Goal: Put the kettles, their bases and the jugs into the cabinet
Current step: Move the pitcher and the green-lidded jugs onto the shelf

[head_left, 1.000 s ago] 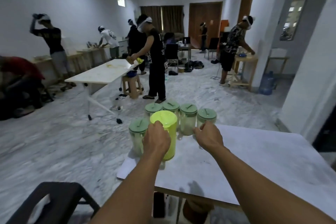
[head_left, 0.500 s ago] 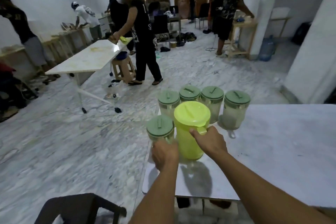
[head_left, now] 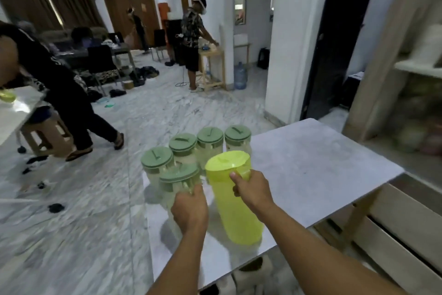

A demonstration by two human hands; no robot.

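My right hand (head_left: pixel 253 189) grips the handle of a bright yellow-green jug (head_left: pixel 235 199), which hangs tilted over the white table (head_left: pixel 315 170). My left hand (head_left: pixel 190 211) is closed on the handle of a clear jug with a sage-green lid (head_left: pixel 178 180), also raised. Several more clear jugs with green lids (head_left: pixel 195 146) stand in a row along the table's far left edge. At the right edge of view is an open cabinet (head_left: pixel 411 93) with shelves, blurred.
A white pillar (head_left: pixel 284 55) and a dark doorway (head_left: pixel 334 43) stand beyond the table. A person in black (head_left: pixel 59 89) bends over another table at the left. Another person (head_left: pixel 191 43) works at a wooden stand further back. Small items litter the marble floor.
My right hand took the yellow-green jug and my left hand moved to a clear jug; both jugs are now lifted. My view has swung right, bringing the cabinet into sight.
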